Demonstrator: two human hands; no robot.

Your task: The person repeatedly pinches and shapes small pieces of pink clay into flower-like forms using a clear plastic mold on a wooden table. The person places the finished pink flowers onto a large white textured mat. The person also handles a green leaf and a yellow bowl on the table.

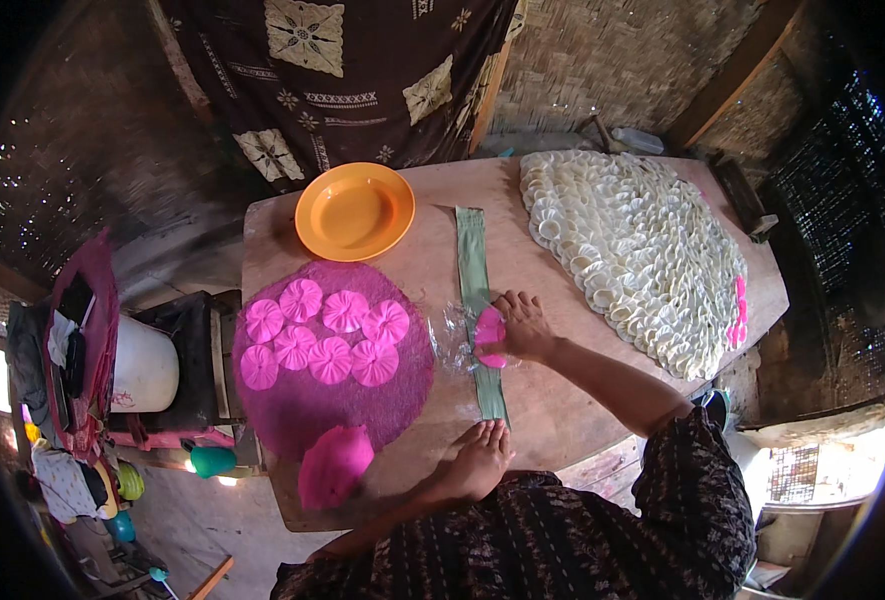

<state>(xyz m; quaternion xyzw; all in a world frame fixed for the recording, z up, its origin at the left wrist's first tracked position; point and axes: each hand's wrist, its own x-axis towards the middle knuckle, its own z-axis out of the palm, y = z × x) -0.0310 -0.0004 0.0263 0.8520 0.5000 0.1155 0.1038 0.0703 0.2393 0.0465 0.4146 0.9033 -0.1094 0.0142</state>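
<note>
My right hand [526, 328] lies flat with its fingers spread over a pink soft piece [489, 337], on the middle of a long green strip [472, 262]. Beside that piece a crumpled clear plastic sheet [450, 338] lies on the table, partly under the hand. At the near end of the strip rests my left hand [479, 460], fingers stretched out and touching or very near the strip. To its left, several pink pleated discs [330, 360] sit on a round purple mat [302, 418]. A larger pink lump [336, 466] lies over the mat's near edge; whether it is dough or cloth I cannot tell.
An orange plate [355, 212] stands at the far left of the wooden table [552, 420]. Many pale cup-shaped pieces [632, 250] spread over the right side, with a few pink ones [737, 312] at their edge. A white bucket [145, 368] stands off the table's left side.
</note>
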